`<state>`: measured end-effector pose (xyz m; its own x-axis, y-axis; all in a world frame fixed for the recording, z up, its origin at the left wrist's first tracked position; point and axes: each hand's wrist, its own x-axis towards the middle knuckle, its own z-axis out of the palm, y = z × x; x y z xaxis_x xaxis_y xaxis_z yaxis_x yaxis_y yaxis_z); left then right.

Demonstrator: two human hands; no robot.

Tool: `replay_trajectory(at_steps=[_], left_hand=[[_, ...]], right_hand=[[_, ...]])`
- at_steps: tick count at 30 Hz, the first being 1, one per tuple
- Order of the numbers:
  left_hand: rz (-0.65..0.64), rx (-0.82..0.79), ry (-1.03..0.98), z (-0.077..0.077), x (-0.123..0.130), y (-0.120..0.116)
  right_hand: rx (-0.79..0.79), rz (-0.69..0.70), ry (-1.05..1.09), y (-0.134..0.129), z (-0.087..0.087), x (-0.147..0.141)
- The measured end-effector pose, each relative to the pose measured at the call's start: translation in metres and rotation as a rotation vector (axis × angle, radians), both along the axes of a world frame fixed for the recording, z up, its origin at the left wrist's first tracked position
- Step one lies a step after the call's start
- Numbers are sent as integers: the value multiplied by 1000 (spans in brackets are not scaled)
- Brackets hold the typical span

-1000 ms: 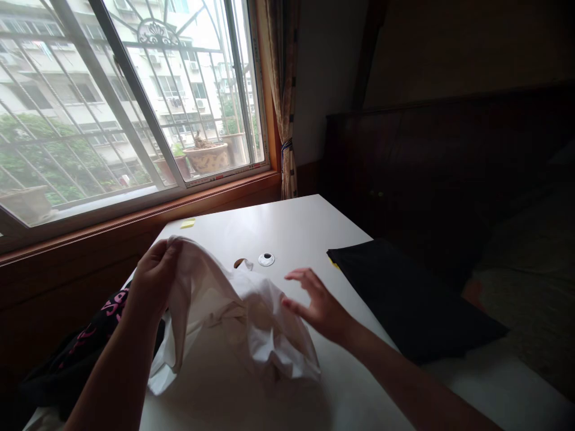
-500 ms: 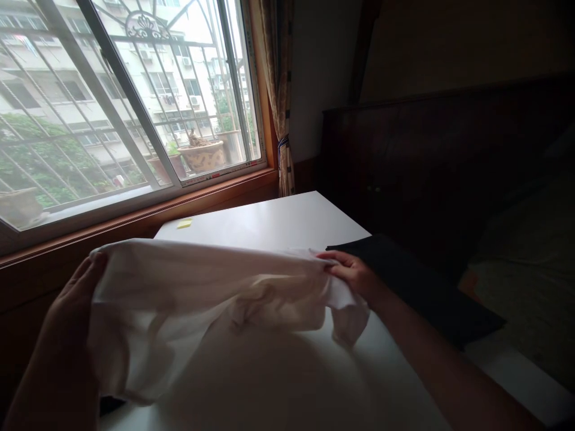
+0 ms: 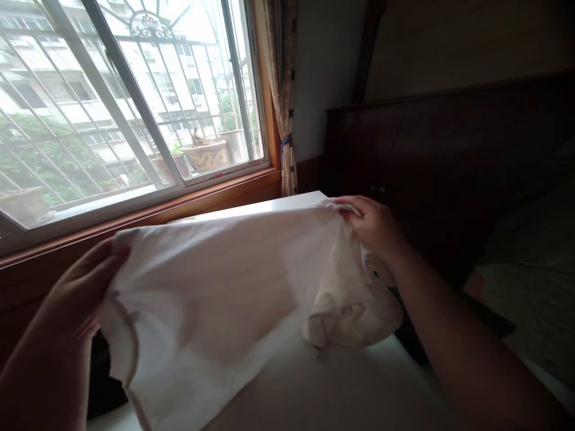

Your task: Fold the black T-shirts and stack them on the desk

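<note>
A thin white shirt (image 3: 233, 269) is stretched in the air between my two hands, above a white table (image 3: 359, 389). My left hand (image 3: 96, 272) grips its left end, with the fingertips partly behind the fabric. The upper right corner is pinched in my right hand (image 3: 371, 221), between thumb and fingers. Below the right hand the cloth hangs bunched and crumpled. Its lower left part droops toward the table, with a curved seamed edge under my left hand.
A dark cloth (image 3: 480, 311) lies at the table's right side, partly behind my right arm. Another dark item (image 3: 103, 377) shows under my left wrist. A barred window (image 3: 135, 108) and a tied curtain (image 3: 287, 120) are beyond the table. Dark wooden furniture (image 3: 404, 149) stands at the right.
Both hands have risen, the right more so, still holding the shirt. The fabric is spread taller and now covers more of the table; its crumpled part has swung right.
</note>
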<state>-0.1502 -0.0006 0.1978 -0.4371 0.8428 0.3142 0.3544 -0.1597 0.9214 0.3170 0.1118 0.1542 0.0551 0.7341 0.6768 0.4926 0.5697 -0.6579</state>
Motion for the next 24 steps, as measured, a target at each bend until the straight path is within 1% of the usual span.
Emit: replay_trajectory(at_steps=[1, 3, 4, 5, 6, 7, 8, 10, 12, 14, 16, 17, 19, 22, 24], left_hand=[[-104, -72, -67, -3, 1, 3], [-329, -216, -219, -15, 7, 9], [-415, -261, -275, -23, 12, 12], [-473, -282, -310, -31, 17, 15], [-521, -289, -335, -39, 22, 18], [-557, -289, -353, -46, 28, 22], [-577, -282, -365, -52, 35, 25], [-553, -240, -386, -59, 47, 30], [-473, -188, -402, -60, 57, 35], [-410, -148, -418, -57, 65, 40], [-390, -115, -450, -54, 68, 44], [-382, -101, -475, -53, 68, 45], [-330, -62, -528, -53, 61, 48], [-256, 12, -574, -57, 39, 46], [-268, 46, -585, -59, 21, 39]], right_hand=[[-20, -25, -135, 7, -15, 0], [-79, -98, -375, 14, -47, -2], [-88, -161, -460, 13, -61, -6], [-82, -204, -521, 10, -74, -12], [-74, -207, -564, 4, -84, -20], [-69, -162, -594, -5, -92, -30], [-69, -73, -612, -15, -98, -42], [-87, 143, -581, -41, -105, -70], [-93, 354, -539, -69, -109, -99], [-28, 624, -599, -96, -116, -124], [64, 786, -677, -117, -127, -143], [89, 827, -723, -125, -134, -150], [116, 828, -790, -133, -150, -159], [153, 732, -836, -130, -172, -163], [204, 670, -864, -119, -182, -161]])
